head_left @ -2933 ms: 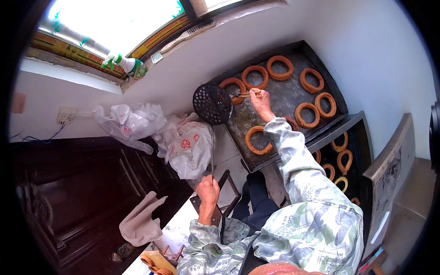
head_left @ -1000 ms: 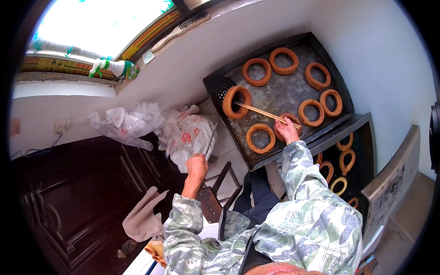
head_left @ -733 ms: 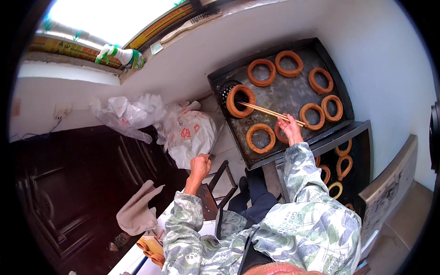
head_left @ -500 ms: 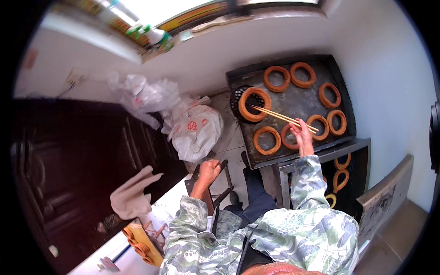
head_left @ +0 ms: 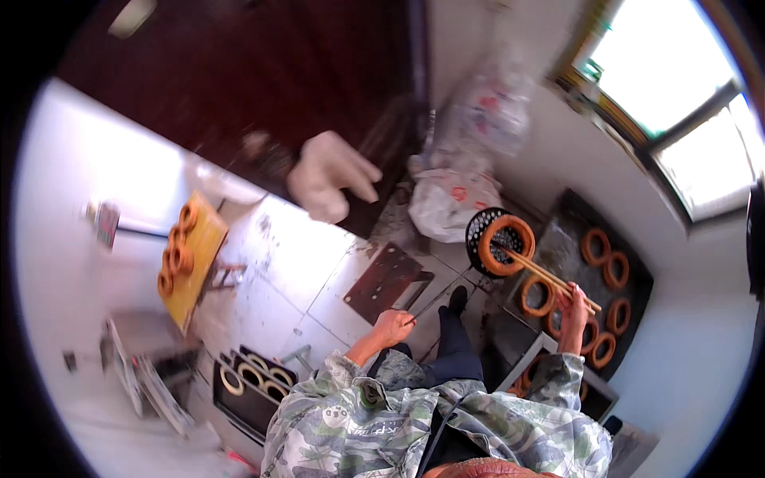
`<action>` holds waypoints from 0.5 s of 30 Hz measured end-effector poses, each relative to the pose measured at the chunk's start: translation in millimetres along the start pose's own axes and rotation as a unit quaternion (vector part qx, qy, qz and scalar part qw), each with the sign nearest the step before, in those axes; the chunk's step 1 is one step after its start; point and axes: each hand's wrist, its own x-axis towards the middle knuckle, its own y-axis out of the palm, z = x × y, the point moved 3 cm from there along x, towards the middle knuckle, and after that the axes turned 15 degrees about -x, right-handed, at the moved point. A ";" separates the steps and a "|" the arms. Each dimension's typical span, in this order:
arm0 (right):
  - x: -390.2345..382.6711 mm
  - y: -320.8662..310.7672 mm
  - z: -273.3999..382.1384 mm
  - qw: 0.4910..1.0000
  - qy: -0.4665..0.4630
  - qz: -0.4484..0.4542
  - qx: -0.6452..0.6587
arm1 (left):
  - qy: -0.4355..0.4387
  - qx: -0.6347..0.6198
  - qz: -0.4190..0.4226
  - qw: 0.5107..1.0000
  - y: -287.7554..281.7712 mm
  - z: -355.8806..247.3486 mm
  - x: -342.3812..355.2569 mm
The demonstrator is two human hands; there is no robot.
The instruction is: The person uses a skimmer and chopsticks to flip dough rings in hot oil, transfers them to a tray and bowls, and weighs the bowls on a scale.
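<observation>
Left hand (head_left: 394, 327): closed around the thin handle of a black perforated skimmer (head_left: 476, 227).
Right hand (head_left: 572, 311): fingers gathered about a pair of wooden chopsticks (head_left: 546, 275), which slant toward the skimmer.
Brown dough ring (head_left: 526, 231): lies over the skimmer's face, covering its right part; the chopstick tips reach into the ring's opening. Whether they grip the ring cannot be told.
Position of ring and skimmer: beside the left edge of a black baking tray (head_left: 562, 239), at the end away from the person; height above the tray cannot be told.
Tray load: several brown rings (head_left: 595, 247), lying flat; one partly hidden near the right hand.
Metal rack (head_left: 528, 357): next to the tray, on the person's side, with more rings partly visible inside.
Wooden board (head_left: 203, 259): at far left, tilted in view, bearing a cluster of brown rings (head_left: 182, 260).
Dark tray (head_left: 239, 410): at lower left, with pale rings (head_left: 232, 381).
Beige cloth (head_left: 323, 179): at the edge of a dark red door (head_left: 239, 72); blurred.
White plastic bag (head_left: 450, 207): near the skimmer, beyond it.
</observation>
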 end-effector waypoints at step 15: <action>-203.3 513.2 -99.8 0.922 0.052 0.349 -0.159 | -0.218 -0.071 -0.394 0.890 -139.0 55.8 -434.8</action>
